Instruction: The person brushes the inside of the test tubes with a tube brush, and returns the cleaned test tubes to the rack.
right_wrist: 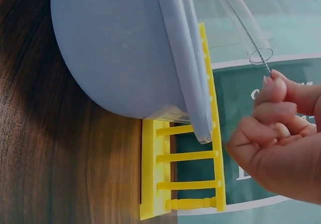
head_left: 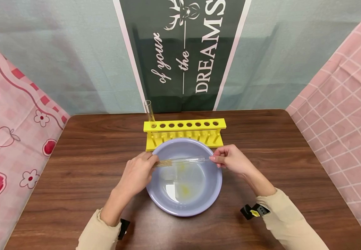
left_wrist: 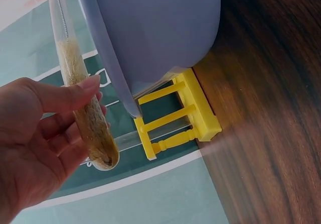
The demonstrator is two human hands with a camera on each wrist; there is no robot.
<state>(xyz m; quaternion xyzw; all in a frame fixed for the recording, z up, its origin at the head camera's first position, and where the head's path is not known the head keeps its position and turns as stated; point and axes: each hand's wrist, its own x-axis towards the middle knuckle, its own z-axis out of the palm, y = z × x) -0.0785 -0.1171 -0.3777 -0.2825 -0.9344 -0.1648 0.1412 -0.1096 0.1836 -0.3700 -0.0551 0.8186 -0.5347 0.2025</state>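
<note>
My left hand (head_left: 140, 171) grips the closed end of a clear glass test tube (head_left: 188, 160), which lies nearly level over a purple basin (head_left: 185, 212). Inside the tube sit the tan bristles of a test tube brush (left_wrist: 72, 61), reaching toward the rounded bottom. Its thin twisted wire (right_wrist: 241, 18) comes out of the open mouth. With thumb and fingertips my right hand (head_left: 230, 160) pinches that wire just past the mouth. Shallow water with yellowish patches lies in the basin.
Behind the basin stands a yellow test tube rack (head_left: 185, 124) with a row of holes. Another glass test tube (head_left: 149, 113) stands upright in its leftmost hole. Everything rests on a dark wood table (head_left: 83, 166), with a cloth-covered wall behind.
</note>
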